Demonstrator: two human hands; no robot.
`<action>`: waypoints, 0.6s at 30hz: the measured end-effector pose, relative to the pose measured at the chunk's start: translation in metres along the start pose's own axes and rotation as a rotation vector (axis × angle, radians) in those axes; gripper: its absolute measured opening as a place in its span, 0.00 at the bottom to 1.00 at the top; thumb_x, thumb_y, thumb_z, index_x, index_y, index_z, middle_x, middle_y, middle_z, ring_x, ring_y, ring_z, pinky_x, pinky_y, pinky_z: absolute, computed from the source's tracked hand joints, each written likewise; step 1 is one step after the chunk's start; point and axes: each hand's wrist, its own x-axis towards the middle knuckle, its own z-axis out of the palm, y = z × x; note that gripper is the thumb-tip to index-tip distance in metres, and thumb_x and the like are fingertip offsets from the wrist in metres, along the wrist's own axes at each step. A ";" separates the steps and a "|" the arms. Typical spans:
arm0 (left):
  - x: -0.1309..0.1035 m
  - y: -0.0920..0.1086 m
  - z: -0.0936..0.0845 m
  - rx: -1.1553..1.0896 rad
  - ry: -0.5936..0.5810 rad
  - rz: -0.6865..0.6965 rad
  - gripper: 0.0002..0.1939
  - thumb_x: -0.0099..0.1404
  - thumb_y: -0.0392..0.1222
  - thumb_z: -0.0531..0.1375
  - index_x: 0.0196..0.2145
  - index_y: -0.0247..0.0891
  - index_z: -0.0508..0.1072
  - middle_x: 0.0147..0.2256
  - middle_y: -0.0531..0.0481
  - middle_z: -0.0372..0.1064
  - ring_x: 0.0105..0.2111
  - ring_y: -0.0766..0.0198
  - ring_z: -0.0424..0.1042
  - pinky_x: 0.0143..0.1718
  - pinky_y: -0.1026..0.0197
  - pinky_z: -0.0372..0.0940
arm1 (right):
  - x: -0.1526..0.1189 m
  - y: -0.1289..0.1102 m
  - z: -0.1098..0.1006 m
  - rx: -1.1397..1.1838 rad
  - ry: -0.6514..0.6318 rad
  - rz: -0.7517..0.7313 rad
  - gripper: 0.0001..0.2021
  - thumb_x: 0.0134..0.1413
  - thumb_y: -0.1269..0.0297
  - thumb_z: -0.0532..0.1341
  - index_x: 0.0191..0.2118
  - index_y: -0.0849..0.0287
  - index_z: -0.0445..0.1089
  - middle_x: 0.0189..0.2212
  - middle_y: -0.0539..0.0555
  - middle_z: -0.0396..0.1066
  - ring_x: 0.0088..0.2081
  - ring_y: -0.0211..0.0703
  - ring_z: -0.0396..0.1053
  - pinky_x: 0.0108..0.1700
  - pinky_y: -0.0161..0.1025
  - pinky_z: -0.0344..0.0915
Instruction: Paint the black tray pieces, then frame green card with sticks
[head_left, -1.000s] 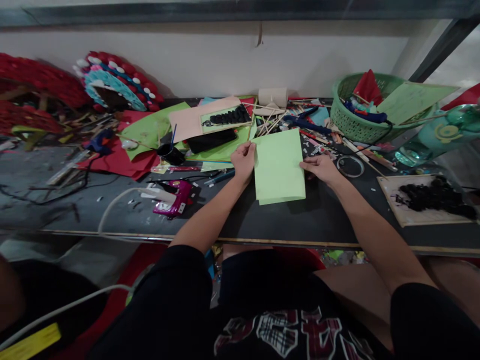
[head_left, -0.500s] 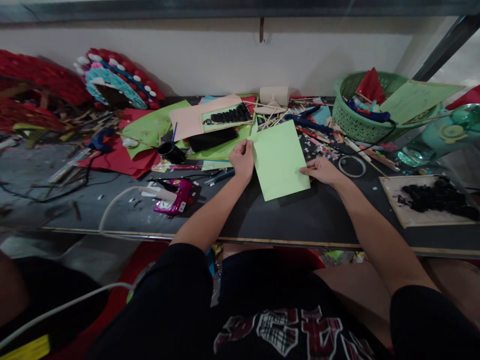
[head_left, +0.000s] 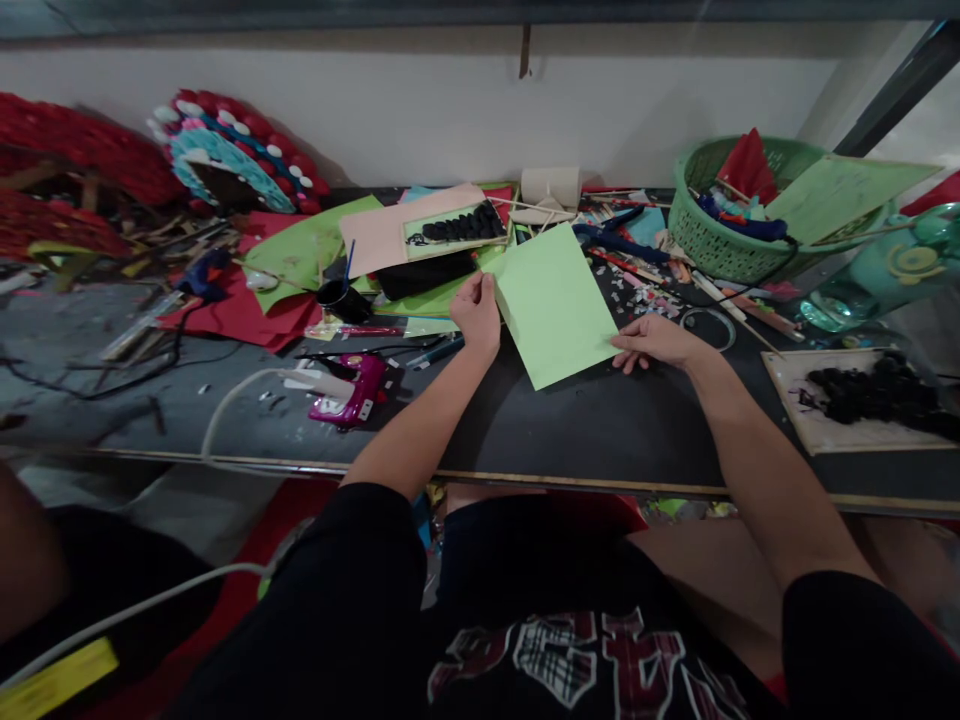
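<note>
Left hand [head_left: 478,315]: pinches the green sheet [head_left: 556,308] by its left corner | right hand [head_left: 654,342]: fingertips at its right corner, pinch uncertain | sheet: between hands, over dark tabletop [head_left: 585,430] | handling: light, even edge hold best prevents creases

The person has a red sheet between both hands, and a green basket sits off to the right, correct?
Not quite: in the head view, the sheet between left hand and right hand is light green, not red. The green basket is off to the right.

Pale wall [head_left: 420,110] (dark worktop [head_left: 585,440] below).
</note>
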 end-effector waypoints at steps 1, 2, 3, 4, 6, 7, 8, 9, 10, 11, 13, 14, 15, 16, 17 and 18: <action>-0.001 0.002 0.001 -0.028 -0.011 -0.039 0.24 0.62 0.60 0.64 0.44 0.38 0.76 0.40 0.44 0.76 0.39 0.59 0.77 0.43 0.58 0.72 | 0.001 0.001 -0.001 0.013 0.035 -0.009 0.14 0.42 0.53 0.73 0.25 0.61 0.78 0.24 0.60 0.78 0.20 0.40 0.73 0.15 0.31 0.57; -0.003 0.004 0.002 -0.060 -0.047 -0.084 0.26 0.62 0.62 0.63 0.48 0.39 0.75 0.40 0.45 0.76 0.35 0.61 0.76 0.38 0.59 0.72 | 0.002 0.003 -0.002 0.028 0.076 -0.025 0.14 0.41 0.54 0.73 0.25 0.61 0.77 0.22 0.59 0.78 0.19 0.39 0.72 0.14 0.31 0.56; -0.006 0.007 0.003 -0.088 -0.101 -0.127 0.29 0.62 0.63 0.62 0.52 0.40 0.73 0.39 0.46 0.75 0.31 0.63 0.75 0.33 0.60 0.71 | 0.004 0.004 -0.003 0.048 0.117 -0.044 0.14 0.41 0.54 0.73 0.25 0.61 0.77 0.22 0.59 0.78 0.18 0.39 0.72 0.14 0.31 0.55; -0.010 0.010 0.004 -0.109 -0.165 -0.161 0.31 0.62 0.64 0.63 0.55 0.41 0.71 0.38 0.47 0.75 0.27 0.65 0.73 0.29 0.61 0.70 | 0.005 0.005 -0.004 0.073 0.154 -0.062 0.14 0.41 0.54 0.73 0.25 0.62 0.77 0.21 0.58 0.77 0.17 0.38 0.71 0.14 0.31 0.54; -0.018 0.016 0.004 -0.104 -0.304 -0.189 0.33 0.57 0.64 0.67 0.53 0.41 0.73 0.32 0.50 0.74 0.23 0.67 0.70 0.25 0.62 0.68 | 0.007 0.006 -0.006 0.119 0.211 -0.093 0.15 0.40 0.52 0.73 0.25 0.61 0.76 0.21 0.57 0.77 0.17 0.36 0.70 0.14 0.31 0.53; -0.022 0.018 0.004 -0.083 -0.389 -0.195 0.31 0.54 0.64 0.69 0.48 0.40 0.76 0.28 0.51 0.73 0.22 0.66 0.70 0.24 0.62 0.67 | 0.008 0.006 -0.007 0.134 0.231 -0.104 0.16 0.39 0.52 0.73 0.25 0.61 0.75 0.21 0.57 0.77 0.17 0.36 0.70 0.14 0.30 0.53; -0.026 0.020 0.004 -0.055 -0.485 -0.200 0.28 0.53 0.64 0.69 0.41 0.40 0.78 0.24 0.52 0.71 0.21 0.66 0.70 0.22 0.63 0.66 | 0.008 0.006 -0.007 0.141 0.247 -0.114 0.17 0.39 0.51 0.73 0.25 0.61 0.75 0.21 0.56 0.77 0.17 0.36 0.70 0.14 0.30 0.53; -0.029 0.022 0.004 -0.029 -0.572 -0.203 0.25 0.53 0.64 0.69 0.35 0.39 0.78 0.21 0.52 0.69 0.19 0.66 0.69 0.20 0.63 0.64 | 0.009 0.005 -0.008 0.142 0.262 -0.122 0.17 0.38 0.50 0.73 0.25 0.61 0.74 0.21 0.56 0.77 0.18 0.36 0.70 0.15 0.30 0.54; -0.031 0.024 0.004 -0.007 -0.644 -0.204 0.23 0.54 0.64 0.69 0.30 0.40 0.77 0.19 0.53 0.68 0.17 0.66 0.67 0.18 0.63 0.63 | 0.009 0.005 -0.008 0.135 0.272 -0.130 0.18 0.38 0.49 0.73 0.25 0.60 0.74 0.22 0.56 0.78 0.18 0.36 0.71 0.15 0.30 0.54; -0.033 0.025 0.004 0.009 -0.689 -0.202 0.22 0.56 0.64 0.68 0.27 0.40 0.76 0.18 0.54 0.67 0.16 0.66 0.66 0.17 0.63 0.61 | 0.009 0.005 -0.008 0.119 0.277 -0.138 0.20 0.37 0.47 0.73 0.25 0.60 0.74 0.22 0.56 0.78 0.19 0.37 0.72 0.15 0.31 0.55; -0.034 0.028 0.005 0.009 -0.681 -0.193 0.20 0.59 0.60 0.67 0.25 0.40 0.74 0.17 0.54 0.67 0.13 0.68 0.63 0.14 0.64 0.59 | 0.008 0.005 -0.007 0.042 0.273 -0.165 0.24 0.35 0.41 0.72 0.25 0.60 0.73 0.23 0.57 0.78 0.20 0.39 0.73 0.16 0.32 0.56; -0.034 0.029 0.006 0.002 -0.665 -0.189 0.18 0.60 0.57 0.67 0.25 0.40 0.73 0.18 0.54 0.67 0.13 0.68 0.63 0.14 0.64 0.58 | 0.007 0.005 -0.006 -0.013 0.272 -0.186 0.26 0.35 0.37 0.70 0.24 0.60 0.72 0.23 0.58 0.78 0.20 0.39 0.72 0.17 0.32 0.56; -0.034 0.030 0.007 -0.005 -0.662 -0.187 0.17 0.61 0.55 0.67 0.26 0.40 0.73 0.18 0.54 0.67 0.13 0.68 0.63 0.14 0.64 0.58 | 0.007 0.005 -0.005 -0.074 0.276 -0.209 0.29 0.37 0.33 0.68 0.22 0.59 0.70 0.22 0.57 0.76 0.20 0.39 0.71 0.17 0.33 0.56; -0.034 0.030 0.007 -0.010 -0.668 -0.187 0.16 0.62 0.54 0.67 0.26 0.40 0.73 0.18 0.54 0.68 0.13 0.69 0.63 0.14 0.65 0.58 | 0.007 0.005 -0.005 -0.141 0.293 -0.233 0.31 0.39 0.30 0.64 0.20 0.59 0.69 0.19 0.56 0.74 0.18 0.37 0.69 0.18 0.34 0.55; -0.033 0.030 0.008 -0.013 -0.676 -0.186 0.15 0.62 0.52 0.66 0.26 0.39 0.73 0.18 0.54 0.68 0.13 0.69 0.63 0.14 0.65 0.58 | 0.007 0.006 -0.004 -0.212 0.325 -0.258 0.33 0.41 0.27 0.61 0.18 0.58 0.66 0.15 0.54 0.70 0.17 0.35 0.65 0.18 0.34 0.54; -0.033 0.031 0.008 -0.011 -0.685 -0.185 0.15 0.62 0.51 0.66 0.27 0.39 0.73 0.19 0.55 0.68 0.13 0.69 0.63 0.13 0.65 0.58 | 0.007 0.006 -0.004 -0.281 0.365 -0.284 0.35 0.43 0.25 0.57 0.15 0.57 0.63 0.13 0.52 0.66 0.16 0.34 0.61 0.19 0.34 0.52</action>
